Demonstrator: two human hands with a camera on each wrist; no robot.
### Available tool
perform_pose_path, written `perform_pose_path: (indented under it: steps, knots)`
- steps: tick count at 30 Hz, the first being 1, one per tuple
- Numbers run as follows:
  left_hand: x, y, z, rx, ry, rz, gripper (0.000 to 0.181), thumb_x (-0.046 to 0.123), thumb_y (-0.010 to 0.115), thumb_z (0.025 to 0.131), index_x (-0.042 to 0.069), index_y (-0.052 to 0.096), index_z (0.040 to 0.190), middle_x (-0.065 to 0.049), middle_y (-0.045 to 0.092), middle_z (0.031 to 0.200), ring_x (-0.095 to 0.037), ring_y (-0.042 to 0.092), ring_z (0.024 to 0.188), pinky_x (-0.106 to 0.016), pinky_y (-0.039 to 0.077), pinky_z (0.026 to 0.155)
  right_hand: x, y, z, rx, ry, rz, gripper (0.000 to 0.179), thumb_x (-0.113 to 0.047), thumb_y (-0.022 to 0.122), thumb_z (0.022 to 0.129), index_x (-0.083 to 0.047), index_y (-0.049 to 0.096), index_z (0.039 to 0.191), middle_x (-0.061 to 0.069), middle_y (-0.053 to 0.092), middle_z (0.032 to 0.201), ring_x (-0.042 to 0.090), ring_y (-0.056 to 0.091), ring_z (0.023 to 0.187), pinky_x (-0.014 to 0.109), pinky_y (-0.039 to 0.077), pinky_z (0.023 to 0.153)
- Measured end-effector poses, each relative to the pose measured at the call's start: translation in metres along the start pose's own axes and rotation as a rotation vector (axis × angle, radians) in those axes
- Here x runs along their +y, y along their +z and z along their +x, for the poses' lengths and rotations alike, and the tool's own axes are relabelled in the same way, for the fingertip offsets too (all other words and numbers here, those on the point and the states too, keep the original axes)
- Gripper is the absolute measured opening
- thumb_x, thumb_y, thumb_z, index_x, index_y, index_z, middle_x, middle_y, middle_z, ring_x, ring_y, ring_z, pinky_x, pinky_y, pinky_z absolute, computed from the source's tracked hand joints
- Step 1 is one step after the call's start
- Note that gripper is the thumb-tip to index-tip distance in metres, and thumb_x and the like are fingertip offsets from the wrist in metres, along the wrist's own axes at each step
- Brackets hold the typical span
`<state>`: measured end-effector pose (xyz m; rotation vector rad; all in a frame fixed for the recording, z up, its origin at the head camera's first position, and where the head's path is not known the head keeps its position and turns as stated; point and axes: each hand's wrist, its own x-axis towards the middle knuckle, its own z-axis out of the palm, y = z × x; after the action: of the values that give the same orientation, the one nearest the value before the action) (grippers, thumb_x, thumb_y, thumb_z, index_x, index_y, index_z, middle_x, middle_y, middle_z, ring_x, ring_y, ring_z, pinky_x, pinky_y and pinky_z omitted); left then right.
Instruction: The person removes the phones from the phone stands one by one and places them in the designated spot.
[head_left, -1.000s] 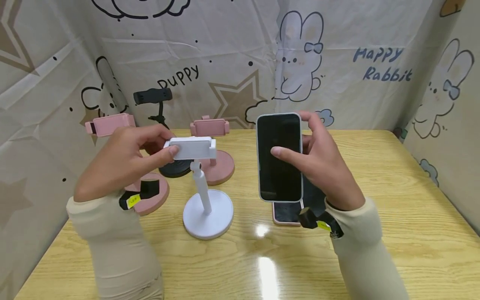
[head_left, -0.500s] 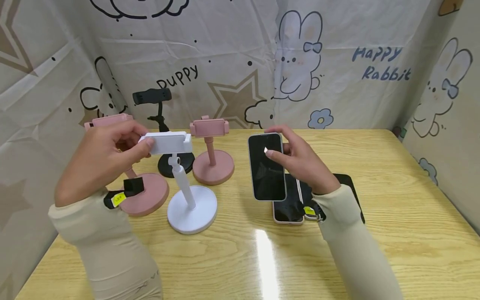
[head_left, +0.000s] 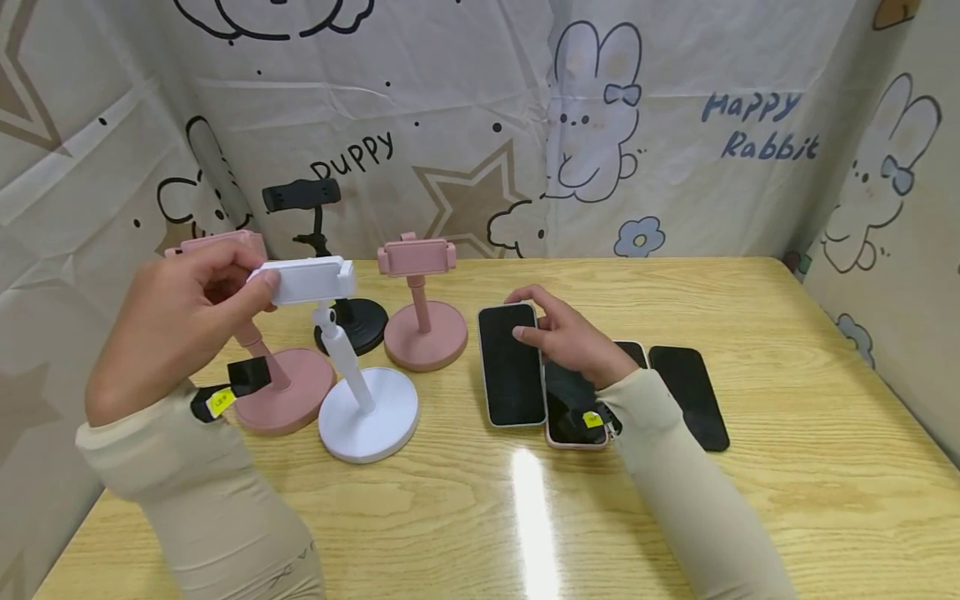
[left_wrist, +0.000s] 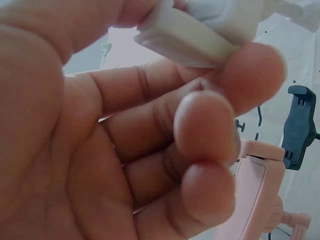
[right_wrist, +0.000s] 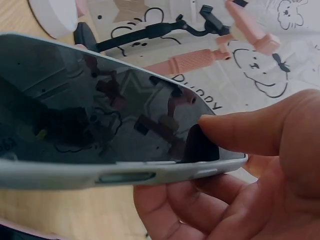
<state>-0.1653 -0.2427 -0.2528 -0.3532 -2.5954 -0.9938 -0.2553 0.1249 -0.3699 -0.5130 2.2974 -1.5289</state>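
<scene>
My left hand [head_left: 176,308] pinches the left end of the clamp of a white phone stand [head_left: 311,282] between thumb and fingers. The stand leans left over its round white base [head_left: 369,415]. In the left wrist view the white clamp [left_wrist: 187,37] sits between thumb and fingertips. My right hand [head_left: 573,337] grips the upper right part of a smartphone [head_left: 512,367] with a dark screen and pale case, thumb on the screen. The right wrist view shows this phone [right_wrist: 100,120] tilted, fingers beneath it. It is just left of a phone in a pink case [head_left: 573,408].
Two pink phone stands [head_left: 423,333] and a black phone stand [head_left: 302,194] stand behind and left of the white one. Another phone peeks out behind my right wrist, and a black phone [head_left: 688,396] lies to the right. A printed cloth [head_left: 450,125] hangs along the table's back.
My left hand has moved left with the white stand, its base shifting left too. My right hand has lowered the smartphone leftward and down toward the table, uncovering the phones on the right.
</scene>
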Motion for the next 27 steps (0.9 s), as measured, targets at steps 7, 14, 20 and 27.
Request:
perform_pose_path:
  steps: [7,14,20,27]
  knots:
    - [0.0047,0.0002,0.0007,-0.011,0.015,0.018,0.013,0.025,0.06,0.095,0.016,0.064,0.088,0.006,0.06,0.096,-0.016,0.063,0.048,-0.016,0.045,0.063,0.0056,0.0063,0.0035,-0.06,0.015,0.042,0.036,-0.008,0.054,0.098,-0.015,0.044,0.132,0.016,0.064,0.09,0.023,0.062,0.073,0.038,0.052,0.062]
    - [0.0051,0.0003,0.0019,-0.024,-0.003,0.014,0.013,0.025,0.058,0.095,0.015,0.063,0.088,0.005,0.057,0.095,-0.018,0.062,0.048,-0.018,0.048,0.058,0.0065,0.007,0.0025,-0.048,0.092,0.019,0.035,-0.007,0.055,0.097,-0.017,0.045,0.129,0.015,0.064,0.09,0.024,0.063,0.075,0.038,0.053,0.064]
    - [0.0051,0.0006,0.0025,-0.028,0.0,0.014,0.013,0.027,0.058,0.095,0.017,0.063,0.089,0.004,0.056,0.09,-0.018,0.061,0.046,-0.021,0.049,0.055,0.0087,0.0079,0.0033,-0.051,0.102,-0.057,0.033,-0.005,0.06,0.094,-0.013,0.05,0.124,0.015,0.058,0.089,0.024,0.06,0.074,0.038,0.053,0.066]
    - [0.0051,0.0,0.0017,-0.028,0.0,0.023,0.014,0.028,0.059,0.095,0.016,0.064,0.091,0.006,0.057,0.093,-0.018,0.06,0.046,-0.021,0.046,0.056,0.0104,0.0092,0.0051,-0.016,0.116,-0.19,0.033,-0.008,0.063,0.092,-0.008,0.056,0.124,0.012,0.057,0.091,0.022,0.056,0.071,0.039,0.052,0.07]
